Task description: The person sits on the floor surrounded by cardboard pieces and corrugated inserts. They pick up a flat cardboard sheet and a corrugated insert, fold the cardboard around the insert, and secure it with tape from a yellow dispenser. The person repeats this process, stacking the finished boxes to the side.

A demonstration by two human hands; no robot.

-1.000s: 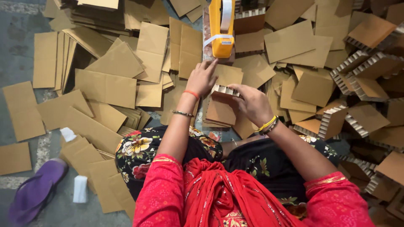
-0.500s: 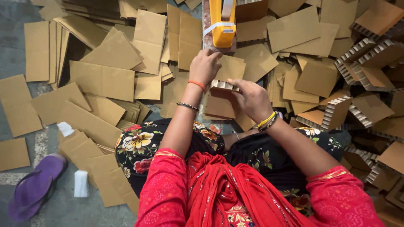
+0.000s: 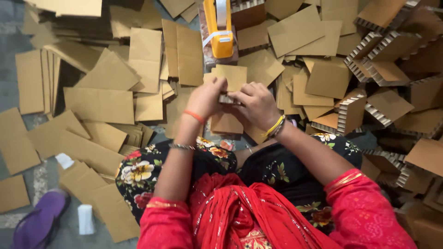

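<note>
Between both hands [image 3: 233,99], a largely hidden cardboard piece [image 3: 226,98], details indistinct.

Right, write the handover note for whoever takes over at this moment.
Left hand and right hand: both pinch a small corrugated cardboard piece held over the lap.
Yellow tape dispenser stands just ahead on a block.
Flat cardboard sheets lie spread to the left; assembled honeycomb blocks are piled to the right.
Done: a pile of blocks.
Left: many loose sheets.

Both hands — left hand [image 3: 206,97], right hand [image 3: 256,104] — pinch a small corrugated cardboard piece [image 3: 227,98] just below the yellow tape dispenser [image 3: 218,28].
</note>
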